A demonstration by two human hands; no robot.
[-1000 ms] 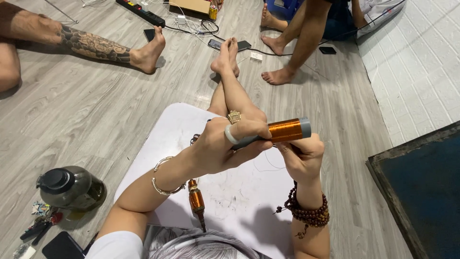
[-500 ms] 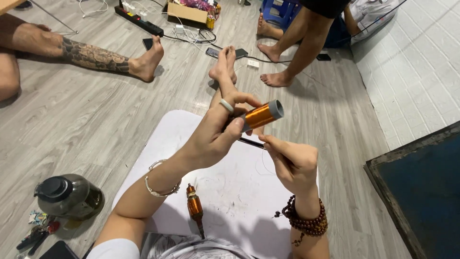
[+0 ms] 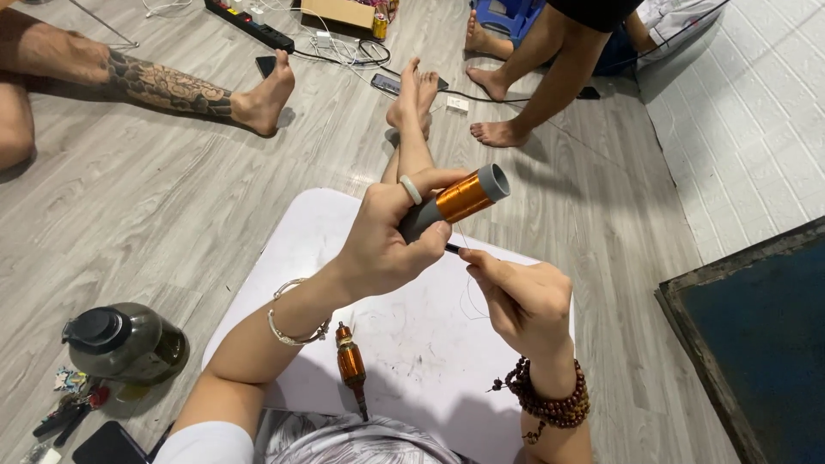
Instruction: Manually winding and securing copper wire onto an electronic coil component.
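Coil tube (image 3: 460, 199) gripped in left hand (image 3: 387, 245); right hand (image 3: 520, 296) pinches wire; white board (image 3: 412, 344), grey plank floor (image 3: 172, 189).

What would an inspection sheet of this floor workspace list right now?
Surface: white board on the lap, scuffed, over grey wood-look floor.
Job's things: grey tube wound with copper wire; thin wire trailing from it.
Clutter: second copper coil on the board; dark jug, small tools at left.
Hands: left hand grips the tube; right hand pinches the wire.
Cables: power strip with cords beyond.
Surroundings: other people's bare legs; white tiled area at right.
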